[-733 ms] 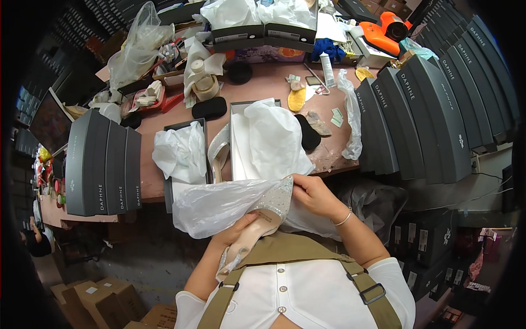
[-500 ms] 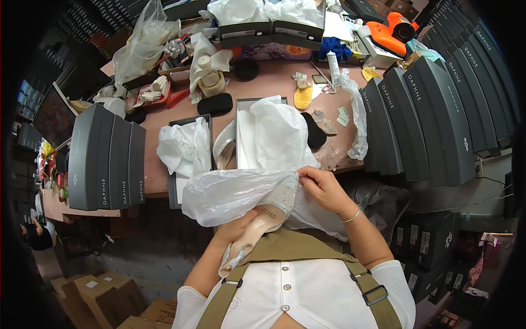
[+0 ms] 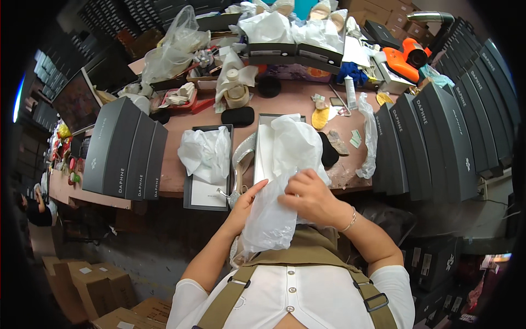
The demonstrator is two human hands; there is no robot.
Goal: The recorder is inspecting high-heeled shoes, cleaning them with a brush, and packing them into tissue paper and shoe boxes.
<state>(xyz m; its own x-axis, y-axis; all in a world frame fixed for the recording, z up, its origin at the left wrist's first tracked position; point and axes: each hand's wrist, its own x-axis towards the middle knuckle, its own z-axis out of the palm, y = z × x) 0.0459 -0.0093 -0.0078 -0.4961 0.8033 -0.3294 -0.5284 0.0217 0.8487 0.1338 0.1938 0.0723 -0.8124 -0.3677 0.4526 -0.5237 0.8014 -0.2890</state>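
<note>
Head view. The left hand (image 3: 245,211) lies along the near left side of a white bag (image 3: 268,219), thumb extended; its other fingers are largely hidden, and whether they close on anything cannot be told. The right hand (image 3: 313,198) grips the bag's upper part with curled fingers. The bag, in front of the person's apron, covers most of a shoe (image 3: 236,253), whose edge shows at lower left. A second, glittery shoe (image 3: 239,164) lies on the worktop (image 3: 350,123) between a small open box (image 3: 208,193) and a larger one (image 3: 265,141), both holding tissue; bag and right hand obscure the latter's near end. Grey boxes flank the worktop in left (image 3: 123,151) and right (image 3: 430,145) rows, bearing pale lettering and emblems. Beyond lie a black pouch (image 3: 238,116), tape (image 3: 236,97) and an orange blower (image 3: 401,64).
</note>
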